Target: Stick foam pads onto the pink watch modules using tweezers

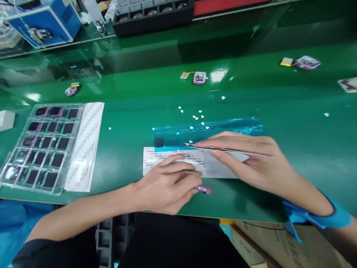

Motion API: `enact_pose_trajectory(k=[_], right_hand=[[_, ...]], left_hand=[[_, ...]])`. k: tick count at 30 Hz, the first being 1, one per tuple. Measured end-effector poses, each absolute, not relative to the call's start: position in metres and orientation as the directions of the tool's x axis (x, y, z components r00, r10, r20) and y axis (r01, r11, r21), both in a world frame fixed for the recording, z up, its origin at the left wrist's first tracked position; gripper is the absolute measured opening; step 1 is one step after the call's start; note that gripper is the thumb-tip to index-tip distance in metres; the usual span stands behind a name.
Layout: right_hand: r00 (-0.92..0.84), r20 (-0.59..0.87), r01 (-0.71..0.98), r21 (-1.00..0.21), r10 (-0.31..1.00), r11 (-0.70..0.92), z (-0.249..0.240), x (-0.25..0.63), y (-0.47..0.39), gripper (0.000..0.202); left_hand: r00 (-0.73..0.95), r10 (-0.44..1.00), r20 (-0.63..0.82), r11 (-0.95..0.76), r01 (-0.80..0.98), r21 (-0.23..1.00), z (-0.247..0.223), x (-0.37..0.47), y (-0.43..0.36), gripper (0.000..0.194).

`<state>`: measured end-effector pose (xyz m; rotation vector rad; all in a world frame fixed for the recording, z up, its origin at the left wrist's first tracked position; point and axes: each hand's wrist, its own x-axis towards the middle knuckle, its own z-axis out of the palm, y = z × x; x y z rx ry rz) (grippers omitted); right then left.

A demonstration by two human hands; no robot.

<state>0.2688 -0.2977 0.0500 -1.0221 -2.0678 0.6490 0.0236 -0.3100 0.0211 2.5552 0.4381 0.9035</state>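
Note:
A white label sheet point(214, 165) lies near the front edge of the green bench, partly over a blue shiny film strip point(209, 130). My left hand point(167, 184) curls over the sheet's left part and holds a small purple part point(205, 190) under its fingers. My right hand point(251, 160) lies flat on the sheet's right part, with thin metal tweezers point(228, 150) between thumb and fingers, their tip pointing left over the labels. A blue strap point(315, 217) circles my right wrist.
A clear tray point(41, 145) of dark square parts sits at left, beside another white label sheet point(85, 145). Small purple devices with yellow batteries point(199, 77) point(305, 62) point(71, 89) lie farther back. White scraps point(199, 115) dot the bench. A blue box point(47, 22) stands at far left.

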Motion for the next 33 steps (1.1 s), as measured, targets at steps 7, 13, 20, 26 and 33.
enact_pose_trajectory(k=[7,13,20,26,33], right_hand=[[-0.519,0.354,0.325,-0.76,0.778,0.563,0.028,0.234,-0.256,0.025],[-0.47,0.366,0.368,-0.746,0.803,0.555,0.012,0.235,-0.253,0.023],[-0.494,0.496,0.367,-0.626,0.714,0.688,0.003,0.228,-0.258,0.026],[-0.357,0.706,0.524,-0.391,0.612,0.757,0.031,0.233,-0.262,0.039],[-0.332,0.799,0.595,-0.235,0.501,0.769,0.045,0.25,-0.276,0.074]], left_hand=[[0.698,0.562,0.443,-0.827,0.488,0.281,0.054,0.003,-0.293,0.015],[0.712,0.701,0.034,-0.698,0.675,0.24,0.076,-0.004,-0.282,0.025],[0.729,0.684,-0.008,-0.704,0.663,0.252,0.066,-0.001,-0.284,0.025],[0.772,0.634,0.046,-0.732,0.58,0.357,0.071,-0.008,-0.281,0.023],[0.327,0.945,0.006,-0.036,0.086,0.996,0.086,-0.014,-0.258,0.014]])
